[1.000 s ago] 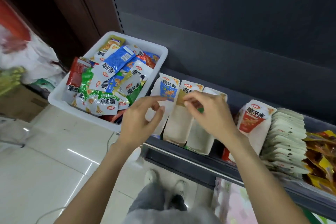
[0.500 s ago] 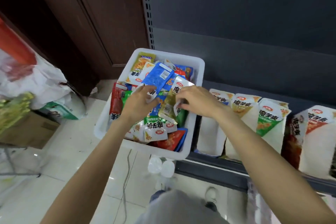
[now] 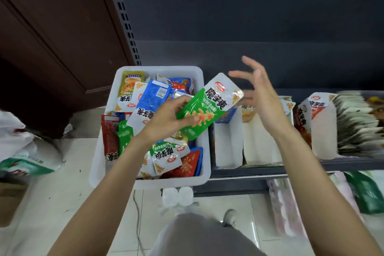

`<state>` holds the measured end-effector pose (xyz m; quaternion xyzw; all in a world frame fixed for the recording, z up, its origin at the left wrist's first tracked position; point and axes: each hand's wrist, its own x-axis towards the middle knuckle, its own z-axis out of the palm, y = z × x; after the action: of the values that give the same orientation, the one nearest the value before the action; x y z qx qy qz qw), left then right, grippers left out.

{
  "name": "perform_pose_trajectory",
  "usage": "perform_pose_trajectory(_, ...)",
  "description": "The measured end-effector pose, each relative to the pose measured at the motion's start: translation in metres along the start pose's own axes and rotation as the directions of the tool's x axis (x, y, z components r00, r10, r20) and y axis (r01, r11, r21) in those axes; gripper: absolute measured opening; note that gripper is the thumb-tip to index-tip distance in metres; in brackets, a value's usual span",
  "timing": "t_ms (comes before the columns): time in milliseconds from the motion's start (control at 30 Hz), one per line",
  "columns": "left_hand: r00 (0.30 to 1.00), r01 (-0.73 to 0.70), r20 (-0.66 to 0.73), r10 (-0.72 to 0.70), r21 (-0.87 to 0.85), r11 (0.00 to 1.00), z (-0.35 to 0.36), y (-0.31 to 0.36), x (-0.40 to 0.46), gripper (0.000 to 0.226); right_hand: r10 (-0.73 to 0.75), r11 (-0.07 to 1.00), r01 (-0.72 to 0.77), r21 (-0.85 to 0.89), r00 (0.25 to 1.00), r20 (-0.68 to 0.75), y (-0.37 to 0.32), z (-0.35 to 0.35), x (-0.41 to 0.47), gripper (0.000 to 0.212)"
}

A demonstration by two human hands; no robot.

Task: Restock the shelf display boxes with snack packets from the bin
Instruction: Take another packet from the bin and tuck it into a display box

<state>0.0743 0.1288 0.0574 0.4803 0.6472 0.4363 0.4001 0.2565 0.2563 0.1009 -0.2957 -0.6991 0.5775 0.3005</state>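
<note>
The left hand (image 3: 166, 120) pinches a green snack packet (image 3: 204, 108) above the right edge of the white bin (image 3: 99, 160), tilted toward the display boxes (image 3: 228, 141) on the shelf (image 3: 259, 169) to the right. The right hand (image 3: 259, 97) hovers spread and empty just beside it. The pinch is only at the packet's lower end (slick foil, too), so it could likely slip, or land in a box of another flavour.
</note>
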Motion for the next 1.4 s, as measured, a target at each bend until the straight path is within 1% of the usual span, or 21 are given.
perform_pose_trajectory(33, 1.0, -0.017, -0.025, 0.019, 0.081, 0.997, 0.007, 0.001, 0.003, 0.022, 0.058, 0.997, -0.06, -0.037, 0.997, -0.055, 0.006, -0.007, -0.005, 0.04)
perform_pose_trajectory(100, 0.996, -0.075, -0.035, 0.085, 0.229, 0.971, 0.03, 0.008, 0.005, 0.025, 0.112, 0.983, -0.121, -0.141, 0.991, -0.07, 0.022, -0.026, -0.019, 0.043)
perform_pose_trajectory(167, 0.984, -0.152, -0.026, 0.174, 0.37, 0.917, 0.06, 0.018, 0.007, 0.031, 0.093, 0.977, -0.103, -0.186, 0.994, -0.061, 0.031, -0.052, -0.034, 0.032)
perform_pose_trajectory(200, 0.976, -0.188, -0.026, 0.217, 0.404, 0.895, 0.076, 0.024, 0.009, 0.034, 0.072, 0.981, -0.084, -0.178, 0.995, -0.073, 0.032, -0.066, -0.043, 0.026)
perform_pose_trajectory(267, 0.956, -0.26, -0.028, 0.291, 0.371, 0.891, 0.107, 0.032, 0.018, 0.037, 0.021, 0.988, -0.038, -0.147, 0.993, -0.114, 0.031, -0.097, -0.059, 0.02)
perform_pose_trajectory(333, 0.947, -0.286, -0.043, 0.317, 0.332, 0.899, 0.136, 0.036, 0.032, 0.041, -0.038, 0.987, 0.009, -0.161, 0.983, -0.178, 0.028, -0.128, -0.072, 0.017)
perform_pose_trajectory(400, 0.948, -0.241, -0.127, 0.293, 0.321, 0.916, 0.158, 0.035, 0.045, 0.046, -0.11, 0.968, 0.047, -0.248, 0.962, -0.249, 0.026, -0.156, -0.081, 0.016)
perform_pose_trajectory(467, 0.951, -0.153, -0.211, 0.227, 0.315, 0.937, 0.175, 0.03, 0.057, 0.046, -0.18, 0.944, 0.08, -0.32, 0.939, -0.294, 0.026, -0.18, -0.085, 0.012)
perform_pose_trajectory(533, 0.958, -0.07, -0.243, 0.155, 0.324, 0.944, 0.19, 0.022, 0.065, 0.049, -0.194, 0.931, 0.077, -0.356, 0.932, -0.306, 0.029, -0.195, -0.084, 0.007)
perform_pose_trajectory(633, 0.971, 0.034, -0.233, 0.048, 0.336, 0.941, 0.211, 0.012, 0.072, 0.063, -0.166, 0.902, 0.047, -0.429, 0.956, -0.243, 0.044, -0.201, -0.071, 0.005)
perform_pose_trajectory(733, 0.974, 0.091, -0.228, -0.012, 0.338, 0.937, 0.227, 0.006, 0.077, 0.07, -0.13, 0.857, 0.046, -0.514, 0.983, -0.13, 0.066, -0.193, -0.051, 0.005)
perform_pose_trajectory(800, 0.97, 0.127, -0.241, -0.042, 0.35, 0.928, 0.233, 0.003, 0.081, 0.071, -0.141, 0.799, 0.093, -0.593, 0.989, -0.035, 0.079, -0.184, -0.039, 0.007)
perform_pose_trajectory(867, 0.965, 0.161, -0.251, -0.071, 0.357, 0.92, 0.237, 0.002, 0.083, 0.071, -0.15, 0.707, 0.133, -0.695, 0.988, 0.037, 0.088, -0.175, -0.029, 0.016)
perform_pose_trajectory(933, 0.964, 0.167, -0.254, -0.078, 0.353, 0.921, 0.241, 0.002, 0.083, 0.073, -0.143, 0.602, 0.147, -0.785, 0.987, 0.075, 0.096, -0.171, -0.023, 0.026)
perform_pose_trajectory(1000, 0.963, 0.168, -0.258, -0.079, 0.343, 0.924, 0.242, 0.001, 0.082, 0.074, -0.143, 0.535, 0.166, -0.829, 0.984, 0.104, 0.102, -0.17, -0.02, 0.027)
perform_pose_trajectory(1133, 0.961, 0.166, -0.266, -0.08, 0.317, 0.934, 0.241, 0.0, 0.081, 0.073, -0.2, 0.504, 0.231, -0.832, 0.969, 0.148, 0.111, -0.17, -0.017, 0.025)
perform_pose_trajectory(1233, 0.963, 0.152, -0.261, -0.069, 0.314, 0.937, 0.241, 0.002, 0.081, 0.071, -0.263, 0.453, 0.234, -0.86, 0.957, 0.122, 0.117, -0.17, -0.016, 0.02)
perform_pose_trajectory(1300, 0.964, 0.149, -0.258, -0.069, 0.306, 0.94, 0.239, 0.002, 0.081, 0.07, -0.318, 0.428, 0.228, -0.875, 0.944, 0.09, 0.122, -0.172, -0.014, 0.02)
perform_pose_trajectory(1333, 0.964, 0.15, -0.257, -0.072, 0.299, 0.943, 0.239, 0.002, 0.081, 0.07, -0.338, 0.428, 0.23, -0.874, 0.938, 0.081, 0.124, -0.173, -0.014, 0.021)
perform_pose_trajectory(1400, 0.965, 0.15, -0.249, -0.08, 0.276, 0.949, 0.237, 0.001, 0.081, 0.07, -0.363, 0.472, 0.258, -0.843, 0.928, 0.081, 0.125, -0.174, -0.012, 0.02)
